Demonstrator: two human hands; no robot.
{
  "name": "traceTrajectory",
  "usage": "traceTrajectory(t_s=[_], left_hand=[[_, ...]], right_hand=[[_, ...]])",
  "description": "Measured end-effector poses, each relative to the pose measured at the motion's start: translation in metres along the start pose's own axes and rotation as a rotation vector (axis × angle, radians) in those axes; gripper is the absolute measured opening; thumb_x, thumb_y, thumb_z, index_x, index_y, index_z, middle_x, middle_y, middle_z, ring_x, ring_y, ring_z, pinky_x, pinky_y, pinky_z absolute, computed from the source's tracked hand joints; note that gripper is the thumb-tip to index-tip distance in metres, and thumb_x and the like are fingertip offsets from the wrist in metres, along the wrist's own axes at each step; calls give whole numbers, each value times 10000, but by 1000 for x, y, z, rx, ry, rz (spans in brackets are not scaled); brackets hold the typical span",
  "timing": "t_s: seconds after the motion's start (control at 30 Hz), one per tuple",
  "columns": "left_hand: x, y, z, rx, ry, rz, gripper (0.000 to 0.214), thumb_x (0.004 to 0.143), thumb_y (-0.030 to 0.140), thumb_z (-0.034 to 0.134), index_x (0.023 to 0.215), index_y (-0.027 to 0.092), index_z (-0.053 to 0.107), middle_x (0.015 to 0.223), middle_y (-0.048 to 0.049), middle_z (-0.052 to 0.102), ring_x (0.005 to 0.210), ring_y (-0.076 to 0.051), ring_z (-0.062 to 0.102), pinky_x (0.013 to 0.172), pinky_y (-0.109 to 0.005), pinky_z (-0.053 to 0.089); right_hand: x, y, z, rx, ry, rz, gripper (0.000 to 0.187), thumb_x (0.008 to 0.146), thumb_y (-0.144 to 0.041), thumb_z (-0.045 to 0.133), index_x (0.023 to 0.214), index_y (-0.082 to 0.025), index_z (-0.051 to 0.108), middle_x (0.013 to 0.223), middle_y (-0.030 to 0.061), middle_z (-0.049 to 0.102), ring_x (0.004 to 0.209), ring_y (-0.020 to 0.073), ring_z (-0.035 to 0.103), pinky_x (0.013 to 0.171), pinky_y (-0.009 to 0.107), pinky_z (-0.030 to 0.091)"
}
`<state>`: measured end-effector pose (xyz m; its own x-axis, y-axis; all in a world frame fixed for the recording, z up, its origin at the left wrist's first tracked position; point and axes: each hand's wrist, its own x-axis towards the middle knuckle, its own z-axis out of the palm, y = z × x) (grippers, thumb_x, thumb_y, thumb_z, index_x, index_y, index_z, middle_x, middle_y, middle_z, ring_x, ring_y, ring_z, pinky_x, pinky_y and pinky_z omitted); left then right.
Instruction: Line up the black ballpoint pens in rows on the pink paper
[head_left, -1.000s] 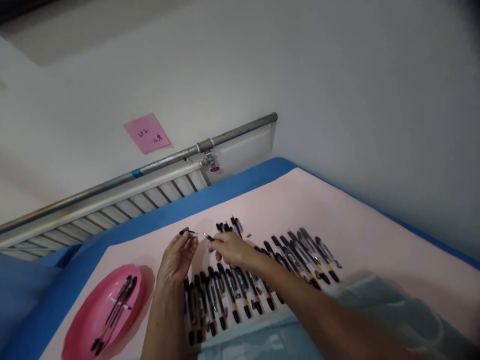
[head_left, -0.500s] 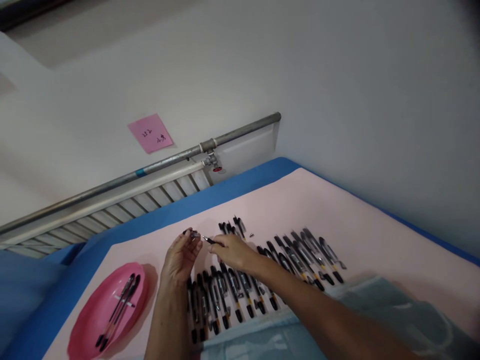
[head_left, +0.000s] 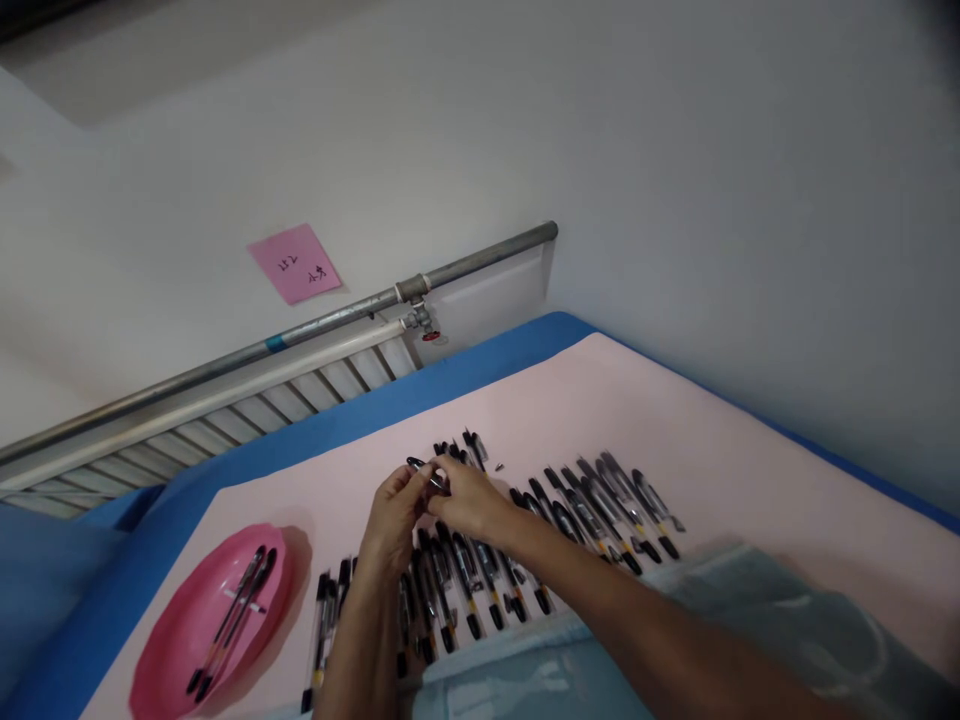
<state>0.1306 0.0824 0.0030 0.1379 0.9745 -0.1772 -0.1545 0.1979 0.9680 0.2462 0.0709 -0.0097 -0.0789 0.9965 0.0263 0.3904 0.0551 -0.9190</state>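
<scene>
Close together above the pink sheet, my left hand (head_left: 391,522) and my right hand (head_left: 466,498) meet at one pen. The fingers of my left hand are closed on its black-topped clear cap (head_left: 416,464). My right hand grips the pen (head_left: 439,484), whose rear part is hidden in the palm. Tip and cap are in line and touching; how deep the tip sits in the cap I cannot tell. Below and beside my hands lie several rows of black pens (head_left: 466,570) with clear caps and yellow bands near their ends. My forearms cover some of them.
A pink bowl (head_left: 161,625) with several pens in it stands on the left. The pink sheet (head_left: 540,400) covers a blue table (head_left: 525,340). Behind are a radiator (head_left: 300,392), a pipe (head_left: 322,325) and a valve. Light blue fabric (head_left: 517,680) lies along the near edge.
My left hand has moved right with the cap, up to the pen in my right hand, so the gap between cap and tip has gone. More pens show at the left.
</scene>
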Motion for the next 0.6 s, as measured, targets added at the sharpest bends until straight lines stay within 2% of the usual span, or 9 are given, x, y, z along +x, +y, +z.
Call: traceTrajectory(t_s=[0.2,0.33,0.43,0.6], left_hand=[[-5,-5,10,38,-40,7,298,549,348,742,690,115,622,578,-1,606,526,-87,531,536,-197,401],[-3,-2,2,104,86,85,342,577,414,693,722,117,604,657,-48,641,575,-124,577,571,-242,437],[-5,17,-28,226,288,183,377,615,469,626,781,135,568,756,-80,654,654,-159,614,560,-254,443],[-29,68,-106,666,636,313,286,715,445,495,845,195,541,850,-54,636,802,-185,608,603,-256,446]], right_hand=[[2,3,0,1,-6,-45,346,635,-161,577,979,-198,574,822,17,631,752,163,568,633,233,397],[6,-1,0,148,-54,-31,452,651,-215,596,1097,-193,523,850,19,617,743,150,570,654,244,418],[8,-4,-4,244,-41,-40,500,685,-293,596,1159,-179,490,972,57,588,779,145,563,688,259,428],[7,-6,-12,217,-68,-1,373,716,-315,569,1053,-158,549,980,78,594,760,148,558,641,260,425]])
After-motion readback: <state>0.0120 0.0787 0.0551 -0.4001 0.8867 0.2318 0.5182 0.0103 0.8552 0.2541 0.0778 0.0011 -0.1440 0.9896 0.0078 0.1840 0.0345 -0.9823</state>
